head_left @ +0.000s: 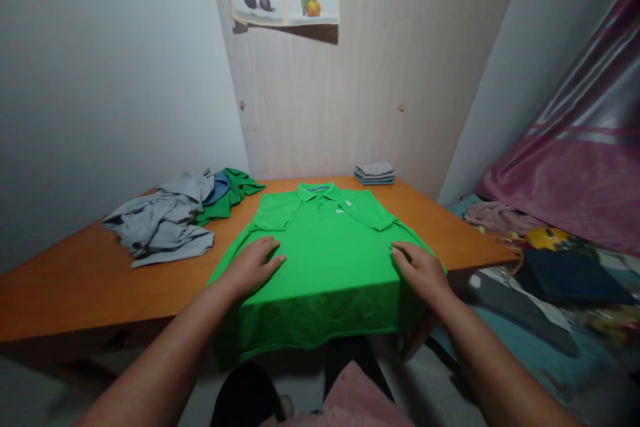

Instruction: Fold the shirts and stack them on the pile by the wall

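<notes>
A bright green polo shirt [330,253] lies spread front side up on the wooden table, its collar toward the wall. Both short sleeves are folded inward over the chest, and the hem hangs down over the table's near edge. My left hand [254,265] rests on the shirt's left side, fingers apart. Over at the right side, my right hand [418,268] lies on the fabric with its fingers loosely bent and apart. Neither hand grips the cloth. A small white logo shows on the chest.
On the left of the table [100,287] is a loose heap of grey clothes [163,217] with blue and green garments [235,190] behind. Folded cloths [374,173] are stacked at the back right. Beyond the right edge lie a dark folded cloth [575,277] and pink fabric [560,167].
</notes>
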`<state>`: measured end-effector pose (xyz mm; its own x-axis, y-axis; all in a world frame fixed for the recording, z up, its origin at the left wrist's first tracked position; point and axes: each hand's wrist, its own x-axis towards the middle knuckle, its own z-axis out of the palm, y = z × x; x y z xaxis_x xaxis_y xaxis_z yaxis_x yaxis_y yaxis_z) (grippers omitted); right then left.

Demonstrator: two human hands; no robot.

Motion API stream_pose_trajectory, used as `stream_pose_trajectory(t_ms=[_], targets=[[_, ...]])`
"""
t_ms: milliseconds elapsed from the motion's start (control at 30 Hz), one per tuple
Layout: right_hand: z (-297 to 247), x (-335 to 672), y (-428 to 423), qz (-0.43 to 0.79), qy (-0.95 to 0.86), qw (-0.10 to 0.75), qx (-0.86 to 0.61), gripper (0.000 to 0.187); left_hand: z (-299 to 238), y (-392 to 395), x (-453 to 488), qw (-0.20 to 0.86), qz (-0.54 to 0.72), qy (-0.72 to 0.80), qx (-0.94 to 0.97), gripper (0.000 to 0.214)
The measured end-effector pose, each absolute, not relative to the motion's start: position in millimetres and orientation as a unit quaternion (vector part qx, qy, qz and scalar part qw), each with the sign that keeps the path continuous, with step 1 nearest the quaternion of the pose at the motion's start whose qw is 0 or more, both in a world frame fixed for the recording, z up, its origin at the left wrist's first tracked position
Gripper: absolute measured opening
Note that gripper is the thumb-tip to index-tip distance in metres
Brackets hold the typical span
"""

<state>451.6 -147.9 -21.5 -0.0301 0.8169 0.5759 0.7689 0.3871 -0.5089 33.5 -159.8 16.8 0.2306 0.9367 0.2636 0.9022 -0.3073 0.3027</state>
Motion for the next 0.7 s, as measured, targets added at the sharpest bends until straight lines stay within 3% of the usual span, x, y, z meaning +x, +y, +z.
stream_pose_trajectory(t_ms=[233,400,567,700], targets=[[-45,458,-187,-0.018,-0.581,0.594,-0.556,0.032,16,-228,28,-0.039,0.382,0.580,0.718,0.037],[-85,485,-193,0.136,-0.369,0.646,-0.654,0.034,-10,-280,26,-0.124,0.484,0.616,0.609,0.027],[-115,500,-194,0.250,-0.333,0.628,-0.657,0.046,-56,-306,12,0.010,0.510,0.695,0.507,0.033],[-120,503,-194,0.357,-0.376,0.588,-0.621,0.038,-82,-306,2,0.165,0.552,0.724,0.379,0.056]])
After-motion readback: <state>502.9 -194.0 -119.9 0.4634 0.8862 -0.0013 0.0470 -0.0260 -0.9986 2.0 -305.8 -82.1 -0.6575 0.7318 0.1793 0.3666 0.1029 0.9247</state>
